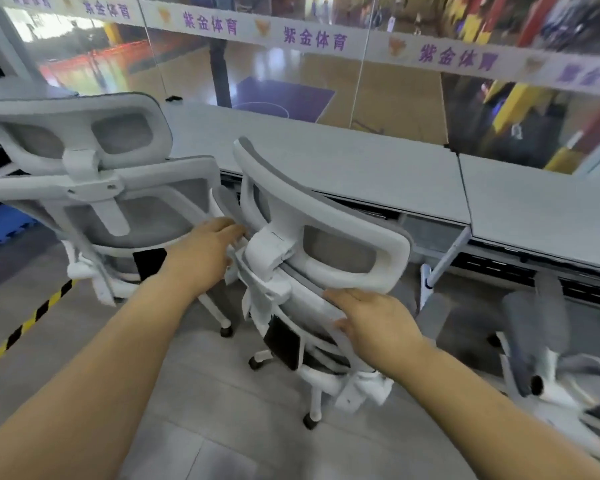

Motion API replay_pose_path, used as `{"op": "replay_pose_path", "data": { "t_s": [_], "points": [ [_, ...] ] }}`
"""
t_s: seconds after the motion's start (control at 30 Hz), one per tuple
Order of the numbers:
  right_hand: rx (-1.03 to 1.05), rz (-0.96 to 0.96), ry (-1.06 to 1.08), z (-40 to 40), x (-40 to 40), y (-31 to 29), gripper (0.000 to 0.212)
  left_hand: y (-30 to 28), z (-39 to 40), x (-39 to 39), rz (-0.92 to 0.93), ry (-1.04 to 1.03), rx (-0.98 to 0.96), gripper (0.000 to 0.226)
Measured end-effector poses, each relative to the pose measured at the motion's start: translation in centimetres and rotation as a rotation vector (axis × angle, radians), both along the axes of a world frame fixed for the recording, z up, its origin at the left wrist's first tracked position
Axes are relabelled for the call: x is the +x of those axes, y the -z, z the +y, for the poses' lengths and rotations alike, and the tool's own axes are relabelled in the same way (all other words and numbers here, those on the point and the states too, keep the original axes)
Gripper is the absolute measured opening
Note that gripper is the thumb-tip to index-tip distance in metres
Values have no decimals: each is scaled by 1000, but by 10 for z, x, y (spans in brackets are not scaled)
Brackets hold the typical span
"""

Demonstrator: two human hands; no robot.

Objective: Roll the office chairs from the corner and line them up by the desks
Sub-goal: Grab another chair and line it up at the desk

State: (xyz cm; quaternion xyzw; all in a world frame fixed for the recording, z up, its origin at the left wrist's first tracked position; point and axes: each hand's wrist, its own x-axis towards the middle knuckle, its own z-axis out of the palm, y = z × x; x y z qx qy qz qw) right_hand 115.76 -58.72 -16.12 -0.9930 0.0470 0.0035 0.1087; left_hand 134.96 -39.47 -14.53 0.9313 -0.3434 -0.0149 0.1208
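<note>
A white office chair (329, 233) with grey mesh stands in the middle, its back turned toward me and its headrest slanting down to the right. My left hand (205, 252) holds the left edge of its backrest, fingers curled round the frame. My right hand (374, 323) grips the backrest just under the right end of the headrest. A second white chair (94, 188) stands close on its left, facing the long grey desk (343, 157). A third chair (541, 337) sits at the right, only partly visible.
The desk runs along a glass wall (291, 64), with a white desk leg (447, 258) right of the held chair. Yellow-black floor tape (32, 320) crosses the grey floor at left. A blue foam mat (0, 226) lies at the far left.
</note>
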Motion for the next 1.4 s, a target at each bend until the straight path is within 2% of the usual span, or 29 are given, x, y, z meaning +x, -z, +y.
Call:
{"op": "replay_pose_path", "data": {
  "t_s": [0.23,0.4,0.53,0.67,1.03,1.17,1.4],
  "points": [
    [22,-29,164,-48,-54,1,53,9,-22,-22,-18,157,-28,50],
    [-11,-22,279,-88,-70,1,42,8,-40,-56,-6,169,-9,45],
    [-30,26,349,-116,-75,1,48,8,-58,-85,-33,150,-11,48],
    [38,60,400,-137,-87,-3,47,14,-74,-102,-71,172,-9,46],
    [65,-16,447,-150,-135,-1,37,12,-104,-124,-38,217,-39,46],
    [41,7,443,-156,-149,-1,36,17,-107,-138,-156,263,-97,42],
    [43,-7,436,-162,-156,-3,39,22,-115,-137,-45,246,-96,47]
  ]
}}
